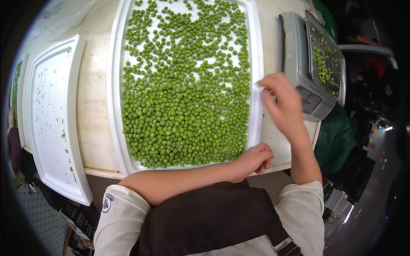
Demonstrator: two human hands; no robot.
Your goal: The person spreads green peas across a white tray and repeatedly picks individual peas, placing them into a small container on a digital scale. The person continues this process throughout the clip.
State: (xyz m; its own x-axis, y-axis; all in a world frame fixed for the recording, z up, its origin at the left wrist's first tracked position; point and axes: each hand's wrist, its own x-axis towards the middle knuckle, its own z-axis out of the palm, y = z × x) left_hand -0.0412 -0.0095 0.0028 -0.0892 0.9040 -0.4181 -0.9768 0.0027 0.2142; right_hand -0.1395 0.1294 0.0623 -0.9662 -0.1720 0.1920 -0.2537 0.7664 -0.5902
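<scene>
A large white foam tray (pixel 257 57) lies on the table before me, holding a spread of shelled green peas (pixel 185 118), thickest toward the near side. My left hand (pixel 251 161) rests near the tray's near right corner, its fingers curled and the forearm lying along the near rim; whether it holds anything is hidden. Over the right rim is my right hand (pixel 282 99), blurred, with thumb and forefinger close together near a small whitish spot that I cannot make out.
To the right stands a weighing scale (pixel 293 51) with peas on its metal pan (pixel 334 70). A second white foam tray (pixel 51 96) with green scraps is at the left. Beyond it, another person's arm (pixel 14 147) shows beside a tray of green items. Dark green sacking (pixel 336 140) hangs at the table's right edge.
</scene>
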